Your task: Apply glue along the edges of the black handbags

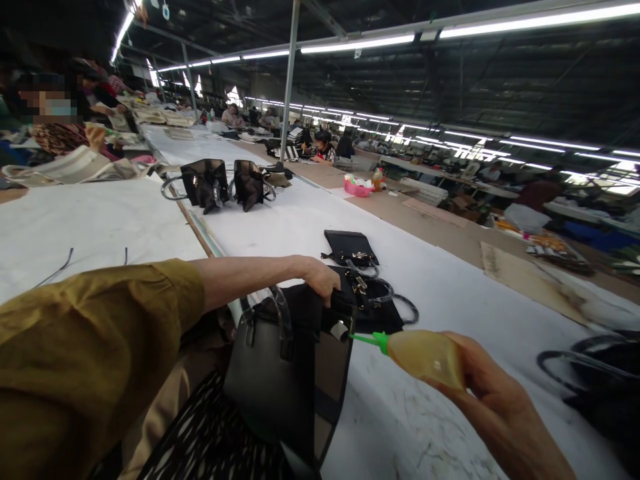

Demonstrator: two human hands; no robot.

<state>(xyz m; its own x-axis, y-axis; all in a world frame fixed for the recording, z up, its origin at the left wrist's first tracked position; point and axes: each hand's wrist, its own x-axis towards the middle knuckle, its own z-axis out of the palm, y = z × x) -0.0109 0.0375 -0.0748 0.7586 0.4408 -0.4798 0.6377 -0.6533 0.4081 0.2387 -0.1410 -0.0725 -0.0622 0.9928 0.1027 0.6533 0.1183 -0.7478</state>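
At five o'clock, closest to me, my right hand has its fingers curled snugly around a yellowish squeeze bottle. Its green nozzle points toward nine o'clock, with the tip just at a small light tab on the black handbag. That handbag stands upright at six o'clock, at the near edge of the white table cover. My left hand comes in from nine o'clock and is clamped over the bag's top edge, fingers folded down on it. Just beyond, toward one o'clock, a flat black bag lies on the cover. Farther off at eleven o'clock two dark bags stand side by side, and a pink basket sits at twelve.
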